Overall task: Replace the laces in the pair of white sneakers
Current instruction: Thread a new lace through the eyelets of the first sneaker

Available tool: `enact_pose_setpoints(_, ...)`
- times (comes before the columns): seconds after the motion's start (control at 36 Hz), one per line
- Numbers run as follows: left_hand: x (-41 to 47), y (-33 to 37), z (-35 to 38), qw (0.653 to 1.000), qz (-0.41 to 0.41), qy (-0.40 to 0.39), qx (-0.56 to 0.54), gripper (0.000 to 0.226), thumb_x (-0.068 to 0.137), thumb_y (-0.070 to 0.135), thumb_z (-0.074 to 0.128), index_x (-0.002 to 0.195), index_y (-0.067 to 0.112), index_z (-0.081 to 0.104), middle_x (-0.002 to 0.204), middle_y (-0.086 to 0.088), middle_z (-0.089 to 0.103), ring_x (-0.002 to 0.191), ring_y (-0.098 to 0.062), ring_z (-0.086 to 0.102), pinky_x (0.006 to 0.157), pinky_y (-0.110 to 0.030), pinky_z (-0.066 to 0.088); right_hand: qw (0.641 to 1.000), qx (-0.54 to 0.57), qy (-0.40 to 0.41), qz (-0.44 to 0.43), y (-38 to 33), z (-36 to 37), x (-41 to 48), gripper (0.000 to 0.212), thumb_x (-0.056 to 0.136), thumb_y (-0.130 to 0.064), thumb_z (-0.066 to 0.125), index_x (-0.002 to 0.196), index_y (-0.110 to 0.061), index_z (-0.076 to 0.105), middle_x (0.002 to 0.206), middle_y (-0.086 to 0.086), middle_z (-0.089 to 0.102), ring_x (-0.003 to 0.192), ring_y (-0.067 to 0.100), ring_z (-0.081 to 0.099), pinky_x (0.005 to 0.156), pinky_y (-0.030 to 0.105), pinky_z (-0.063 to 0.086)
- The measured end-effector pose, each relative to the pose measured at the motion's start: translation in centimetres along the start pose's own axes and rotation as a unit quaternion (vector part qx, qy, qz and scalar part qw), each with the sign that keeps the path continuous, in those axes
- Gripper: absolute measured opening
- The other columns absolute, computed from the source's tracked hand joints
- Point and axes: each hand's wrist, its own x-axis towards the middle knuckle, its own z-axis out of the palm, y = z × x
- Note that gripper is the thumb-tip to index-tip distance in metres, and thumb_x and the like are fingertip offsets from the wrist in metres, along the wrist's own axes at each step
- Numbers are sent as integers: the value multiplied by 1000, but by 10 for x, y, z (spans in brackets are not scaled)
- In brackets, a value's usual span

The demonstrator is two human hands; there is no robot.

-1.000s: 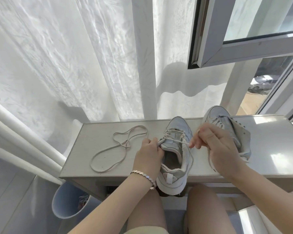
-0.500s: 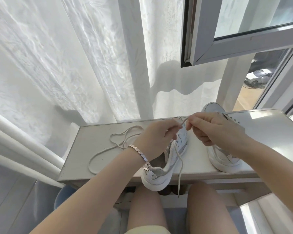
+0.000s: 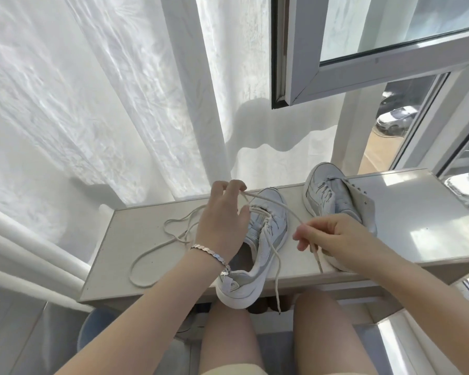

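**Fingers.** The left hand (image 3: 222,223) is raised above the toe end of the near sneaker (image 3: 266,239). Its fingers (image 3: 233,186) are curled, and the thumb and fingertips pinch the lace (image 3: 282,207) at their tips. The right hand (image 3: 336,236) is lower and to the right, just beside the same sneaker. Its fingers (image 3: 301,235) are curled and pinch the same lace further along.

**Lace.** The lace runs in a shallow arc from the left fingertips, over the sneaker's toe, down to the right fingers. Past the right fingers, a short tail hangs across the tabletop (image 3: 119,253). The lace is threaded through the near sneaker's upper eyelets. One free end drops from the sneaker over the tabletop's front edge, between the person's knees.

**Sneakers.** The near sneaker lies toe away from the person, with its heel overhanging the front edge of the tabletop. The left wrist, which wears a bracelet (image 3: 211,257), crosses in front of its collar. The second sneaker (image 3: 333,196) stands to the right, toe away. It is laced at the front, and the right hand covers its heel end.

**Surroundings.** A loose lace (image 3: 157,247) lies in open loops on the tabletop to the left of the left hand. A white curtain (image 3: 106,104) hangs behind the tabletop. An open window sash (image 3: 363,66) is at the upper right.
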Motion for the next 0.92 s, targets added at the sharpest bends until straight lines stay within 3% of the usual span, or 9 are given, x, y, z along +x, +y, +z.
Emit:
enact_pose_setpoints(0.17, -19, 1, 1, 1000, -5, 3, -31, 25, 88, 18, 56, 107, 22, 41, 88, 10, 49, 74, -9, 55, 64, -19, 44, 997, -44, 49, 37, 6, 37, 15, 28, 100, -31, 38, 79, -22, 55, 58, -6, 43, 55, 10, 42, 55, 22, 32)
enact_pose_setpoints(0.28, -25, -1, 2, 998, -26, 10, -60, 39, 87, 18, 56, 118, 21, 34, 84, 13, 52, 71, -10, 57, 62, -23, 46, 998, -55, 27, 24, 9, 54, 16, 21, 91, -44, 53, 90, -23, 53, 58, -11, 38, 50, 1, 35, 45, 13, 29)
enact_pose_setpoints(0.42, -34, -3, 6, 998, -22, -11, -49, 29, 83, 14, 61, 93, 21, 36, 83, 13, 53, 75, -5, 53, 64, -8, 38, 999, -25, 16, 15, 14, 53, 22, 18, 89, -36, 60, 82, -19, 57, 50, -10, 36, 39, 1, 34, 44, 12, 28)
enact_pose_setpoints(0.5, -36, 0, 10, 998, -10, -25, -55, 33, 83, 18, 64, 94, 23, 32, 88, 9, 58, 83, -11, 57, 81, -26, 45, 1000, -1, -12, 6, 16, 55, 24, 26, 91, -27, 58, 67, -20, 51, 41, -12, 36, 37, 2, 32, 43, 12, 25)
enact_pose_setpoints(0.56, -37, 2, 12, 998, -22, -20, -58, 34, 84, 24, 63, 98, 25, 31, 89, 13, 56, 81, 0, 53, 89, -35, 44, 1000, 15, -16, 2, 16, 55, 24, 36, 92, -26, 56, 60, -19, 44, 47, -11, 31, 40, 3, 25, 43, 15, 22)
enact_pose_setpoints(0.64, -37, 3, 14, 996, -48, -2, -75, 39, 83, 28, 64, 108, 26, 34, 92, 17, 54, 83, 8, 49, 94, -38, 43, 995, 90, 40, 34, 12, 47, 28, 39, 95, -19, 47, 59, -17, 34, 50, -5, 30, 42, 7, 24, 42, 16, 22)
enact_pose_setpoints(0.72, -39, 2, 18, 992, -86, 14, -96, 51, 80, 32, 69, 121, 18, 42, 97, 12, 55, 92, -5, 52, 97, -36, 41, 972, 171, 120, 111, 13, 37, 34, 37, 97, -19, 38, 61, -16, 29, 55, 1, 27, 45, 12, 21, 42, 20, 20)
enact_pose_setpoints(0.83, -42, 4, 23, 998, -55, 15, -5, 27, 83, 45, 62, 80, 18, 57, 90, 13, 55, 87, -6, 49, 91, -22, 26, 932, 250, 103, 241, 20, 44, 41, 39, 100, -33, 37, 65, -15, 33, 52, 0, 28, 41, 10, 21, 34, 17, 17)
enact_pose_setpoints(0.92, -39, 6, 22, 998, -62, -9, 16, 43, 88, 42, 57, 51, 21, 53, 87, 16, 57, 93, -4, 50, 88, -19, 17, 888, 340, 51, 305, 18, 49, 40, 30, 98, -23, 40, 70, -15, 37, 39, -6, 25, 30, 4, 18, 29, 11, 12)
